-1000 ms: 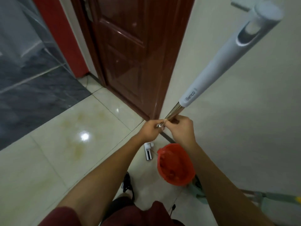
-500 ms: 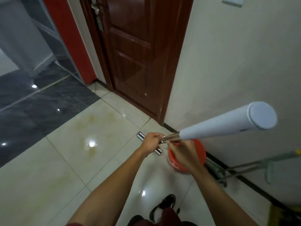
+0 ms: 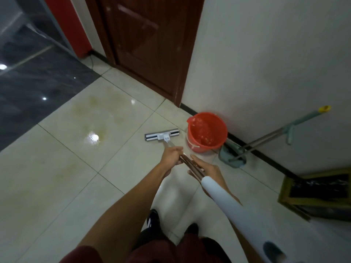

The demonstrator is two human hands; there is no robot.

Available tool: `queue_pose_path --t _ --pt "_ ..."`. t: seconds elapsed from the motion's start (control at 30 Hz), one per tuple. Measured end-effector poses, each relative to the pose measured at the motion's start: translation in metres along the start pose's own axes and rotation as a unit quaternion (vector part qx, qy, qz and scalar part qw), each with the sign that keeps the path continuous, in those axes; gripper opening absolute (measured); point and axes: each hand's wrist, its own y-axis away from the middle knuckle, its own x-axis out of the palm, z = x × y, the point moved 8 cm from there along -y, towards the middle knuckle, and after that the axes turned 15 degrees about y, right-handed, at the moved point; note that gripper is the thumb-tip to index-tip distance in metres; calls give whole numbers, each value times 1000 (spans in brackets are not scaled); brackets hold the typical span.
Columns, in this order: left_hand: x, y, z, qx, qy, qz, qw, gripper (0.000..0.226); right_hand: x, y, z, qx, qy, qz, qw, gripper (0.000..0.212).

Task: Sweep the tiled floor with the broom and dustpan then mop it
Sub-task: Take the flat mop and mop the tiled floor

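Head view shows the mop (image 3: 187,166) with its flat head on the tiled floor (image 3: 76,149) beside the red bucket (image 3: 207,132), the left hand (image 3: 171,155) gripping the metal shaft and the right hand (image 3: 206,172) lying open-fingered along it. Broom and dustpan (image 3: 232,155) rest against the wall, so sweeping looks finished and mopping is barely begun.
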Motion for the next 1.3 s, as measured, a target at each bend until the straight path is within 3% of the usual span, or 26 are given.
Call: queue_pose_path --t 0.17,0.23,0.3,0.4,0.53,0.6,0.67,0.73,0.87,1.13,1.3 --pt "4 12 47 -36 64 -57 996 30 -5 38 -40 42 32 20 998 38" --pt "8 12 70 -63 70 -69 993 28 -4 44 -57 67 27 27 997 34" --pt "12 9 94 -90 64 -73 991 20 -1 48 -82 126 -21 42 991 29" --pt "11 6 126 -129 50 -89 986 27 16 59 -111 252 -105 90 958 37" --pt "6 4 154 -181 22 -104 978 8 50 58 -125 293 -52 131 946 61" --pt "2 1 166 -200 13 -111 973 8 65 56 -121 296 -60 146 942 57" --pt "1 -3 176 -209 7 -104 972 21 78 54 -118 310 -58 151 937 37" --pt "0 -6 184 -215 8 -102 971 31 88 52 -120 297 12 135 945 25" --pt "-1 -8 192 -224 -4 -82 971 22 96 57 -124 221 181 72 956 18" --pt "-6 3 185 -172 -35 -84 981 21 99 66 -114 170 276 68 943 22" --pt "-12 29 199 -162 1 -99 982 44 99 91 -113 146 304 78 938 21"
